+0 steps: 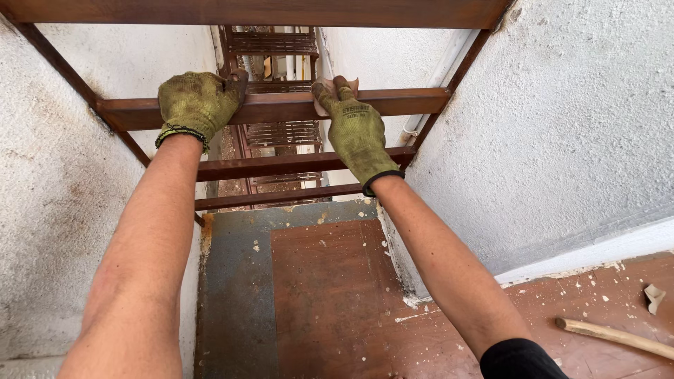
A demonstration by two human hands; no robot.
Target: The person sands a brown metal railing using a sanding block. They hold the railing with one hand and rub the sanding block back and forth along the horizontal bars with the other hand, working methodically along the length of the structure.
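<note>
Both my hands wear olive-green work gloves. My left hand (196, 104) grips a rusty brown metal crossbar (281, 107) of a railing frame. My right hand (354, 130) presses a small piece of pale sandpaper (324, 90) against the same bar, fingers flat over it. Two more rusty bars (281, 166) run parallel below. Through the frame I look down a narrow shaft at more rusty grilles (272, 43) further down.
Rough white plastered walls (547, 133) close in on both sides. A worn red-brown and grey painted floor (316, 295) lies under my arms, flecked with paint chips. A wooden stick (618, 337) lies at the lower right.
</note>
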